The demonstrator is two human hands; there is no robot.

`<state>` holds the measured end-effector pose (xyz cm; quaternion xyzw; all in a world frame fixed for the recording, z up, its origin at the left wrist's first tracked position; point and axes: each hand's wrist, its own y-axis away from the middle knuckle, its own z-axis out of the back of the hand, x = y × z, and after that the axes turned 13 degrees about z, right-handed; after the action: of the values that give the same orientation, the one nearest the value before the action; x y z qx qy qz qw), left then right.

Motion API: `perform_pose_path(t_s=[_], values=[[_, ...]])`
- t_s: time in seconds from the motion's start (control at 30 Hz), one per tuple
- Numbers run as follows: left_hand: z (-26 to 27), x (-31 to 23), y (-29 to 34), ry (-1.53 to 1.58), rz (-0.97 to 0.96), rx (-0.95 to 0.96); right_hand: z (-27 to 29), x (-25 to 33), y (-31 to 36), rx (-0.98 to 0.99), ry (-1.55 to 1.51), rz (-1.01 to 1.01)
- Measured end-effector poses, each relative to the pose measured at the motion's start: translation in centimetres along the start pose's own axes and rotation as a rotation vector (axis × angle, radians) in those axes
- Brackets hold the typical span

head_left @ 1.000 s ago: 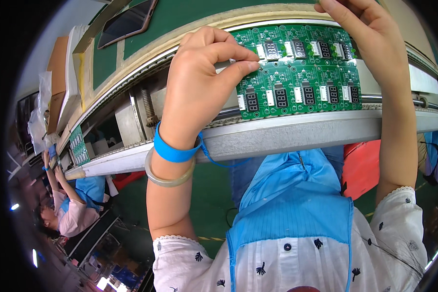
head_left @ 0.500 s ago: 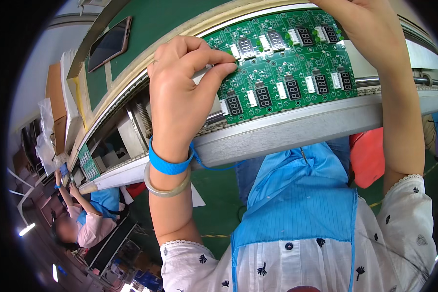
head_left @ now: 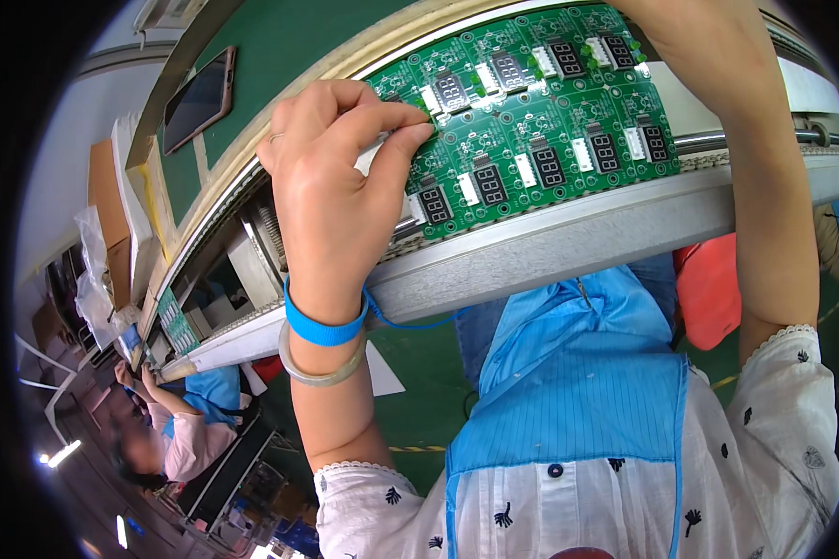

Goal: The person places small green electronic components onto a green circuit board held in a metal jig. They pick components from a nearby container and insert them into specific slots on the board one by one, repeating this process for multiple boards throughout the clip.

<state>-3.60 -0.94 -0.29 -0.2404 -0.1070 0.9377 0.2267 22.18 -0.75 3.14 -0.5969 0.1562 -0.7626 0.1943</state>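
Observation:
A green circuit board panel [head_left: 522, 119] lies on the conveyor rails in front of me. It bears rows of dark digit displays [head_left: 549, 168] and white connectors [head_left: 525, 170], with small green LEDs [head_left: 543, 61] along its far row. At the panel's left edge, my left hand [head_left: 336, 177] has its thumb and index fingertip pinched together. Whatever sits between them, if anything, is too small to make out. My right hand [head_left: 699, 42] reaches over the far right corner; its fingers are cut off by the upper edge of the picture.
A metal rail [head_left: 550, 224] runs along the near side of the panel. Beyond the conveyor lies a phone [head_left: 199, 100] on a green surface. Farther left, a co-worker [head_left: 191, 429] sits by another board panel [head_left: 175, 321]. A blue wrist strap [head_left: 322, 321] with a cord circles my left wrist.
The whole view has shifted slightly, so the panel and phone appear a little farther left. My left hand keeps its pinch at the same edge of the panel.

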Motion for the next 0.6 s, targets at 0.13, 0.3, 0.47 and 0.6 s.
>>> perform_pose_path(t_s=[0.13, 0.3, 0.47, 0.6], values=[[0.0, -0.2, 0.0, -0.031, -0.027, -0.013, -0.1, -0.7, 0.4, -0.006, 0.072, 0.072], [0.1, -0.4, -0.1, -0.057, -0.05, -0.014, -0.4, -0.6, 0.3, -0.001, 0.102, 0.06], [0.2, -0.2, 0.0, -0.021, -0.048, -0.017, -0.1, -0.7, 0.4, 0.009, -0.122, -0.057], [0.3, -0.2, -0.1, 0.007, -0.016, 0.011, 0.7, 0.8, -0.4, 0.086, -0.256, -0.2]])
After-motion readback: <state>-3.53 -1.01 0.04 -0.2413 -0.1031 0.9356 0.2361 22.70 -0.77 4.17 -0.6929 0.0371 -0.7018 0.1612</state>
